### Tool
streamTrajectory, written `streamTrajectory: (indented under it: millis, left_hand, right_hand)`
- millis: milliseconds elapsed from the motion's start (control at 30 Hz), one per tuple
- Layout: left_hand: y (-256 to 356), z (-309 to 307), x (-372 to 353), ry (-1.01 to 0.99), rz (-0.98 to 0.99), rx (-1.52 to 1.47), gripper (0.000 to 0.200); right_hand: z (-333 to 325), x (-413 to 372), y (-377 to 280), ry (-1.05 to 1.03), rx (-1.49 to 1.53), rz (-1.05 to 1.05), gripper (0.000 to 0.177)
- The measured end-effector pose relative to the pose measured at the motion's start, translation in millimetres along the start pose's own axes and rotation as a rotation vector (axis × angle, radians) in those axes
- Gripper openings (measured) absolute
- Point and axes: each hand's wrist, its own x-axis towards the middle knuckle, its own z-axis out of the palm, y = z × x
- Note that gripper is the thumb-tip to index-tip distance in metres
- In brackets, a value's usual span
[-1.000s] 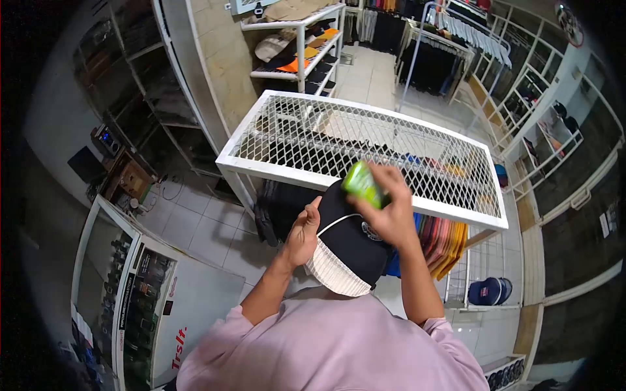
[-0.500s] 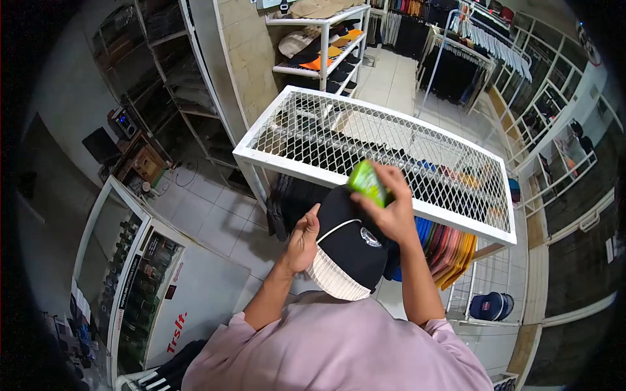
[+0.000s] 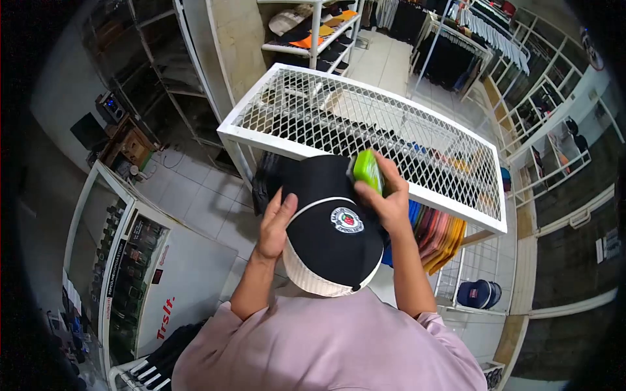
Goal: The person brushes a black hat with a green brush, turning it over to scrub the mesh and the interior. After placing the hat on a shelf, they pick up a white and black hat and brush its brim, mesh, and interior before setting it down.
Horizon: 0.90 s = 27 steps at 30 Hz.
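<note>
A black baseball cap [image 3: 326, 244] with cream panels, white piping and a round strawberry badge hangs before my chest, its black brim pointing away from me. My left hand [image 3: 276, 225] grips the cap's left side, thumb up along the edge of the crown. In my right hand [image 3: 390, 195] is a palm-sized bright green block [image 3: 369, 172] with a dark face, pinched between thumb and fingers. That dark face is at the right edge of the brim.
Just beyond the cap stands a white mesh-topped rack [image 3: 280, 145] with coloured garments [image 3: 438, 242] hanging beneath. A glass display case [image 3: 186, 260] is at the left. Shelves of caps [image 3: 300, 45] stand behind, and navy caps [image 3: 478, 294] sit low at the right.
The cap has turned and tilted so its badge faces up more fully. The green block has shifted from over the brim to its right edge. My view has swung slightly.
</note>
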Motion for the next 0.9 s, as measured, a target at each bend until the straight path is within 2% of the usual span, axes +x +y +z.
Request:
streamTrajectory:
  millis: [67, 200, 267, 333, 400, 433, 467, 567, 600, 667, 733, 767, 867, 900]
  left_hand:
    - [0.4, 0.2, 3.2, -0.015, 0.008, -0.015, 0.05]
    - [-1.3, -6.2, 9.8, -0.017, -0.002, -0.128, 0.052]
    - [-6.2, -5.6, 8.8, 0.008, -0.081, -0.141, 0.052]
    - [-15.4, -8.6, 14.5, 0.041, -0.071, -0.092, 0.053]
    - [-10.9, -13.1, 21.9, 0.085, 0.028, 0.035, 0.051]
    - [-4.7, -14.1, 24.0, 0.088, -0.012, -0.06, 0.05]
    - [4.4, -11.7, 26.5, -0.029, -0.021, -0.109, 0.05]
    - [-19.7, -19.2, 23.9, 0.059, -0.125, -0.064, 0.052]
    - [-22.3, -11.1, 20.6, 0.035, -0.147, -0.099, 0.054]
    - [-27.3, -13.5, 22.8, 0.094, -0.102, -0.09, 0.054]
    - [-13.9, -17.6, 29.4, 0.049, -0.052, -0.125, 0.053]
    - [-7.1, -17.0, 28.6, 0.013, -0.075, -0.189, 0.052]
    - [-22.3, -17.4, 28.5, -0.07, -0.131, -0.069, 0.05]
    - [-28.3, -15.9, 27.0, -0.06, -0.177, -0.004, 0.049]
  right_hand:
    - [2.7, -3.7, 2.1, 0.123, 0.003, 0.088, 0.067]
    - [-13.5, -13.1, 10.0, -0.091, 0.038, -0.009, 0.065]
    - [-12.4, -7.1, 8.1, 0.071, 0.1, 0.092, 0.065]
    - [-6.4, -8.8, 8.0, 0.162, 0.021, 0.077, 0.065]
    - [-6.7, -22.1, 14.4, 0.06, -0.045, 0.027, 0.065]
    - [-5.1, -29.2, 13.3, 0.03, 0.138, 0.122, 0.065]
    - [-7.7, -27.7, 12.1, 0.03, 0.135, 0.125, 0.065]
    - [-19.1, -15.0, 5.7, 0.121, -0.105, 0.011, 0.063]
    - [-16.8, -8.4, -0.1, 0.178, -0.066, 0.04, 0.063]
    - [-15.8, -9.9, 4.1, 0.154, 0.007, 0.07, 0.065]
    - [-12.0, -27.5, 22.1, 0.081, -0.006, 0.078, 0.067]
    - [-8.2, -34.8, 31.3, 0.055, 0.186, 0.102, 0.067]
    - [-15.8, -25.7, 22.9, 0.213, 0.05, 0.113, 0.063]
    - [-17.4, -15.8, 15.3, 0.252, -0.096, 0.014, 0.061]
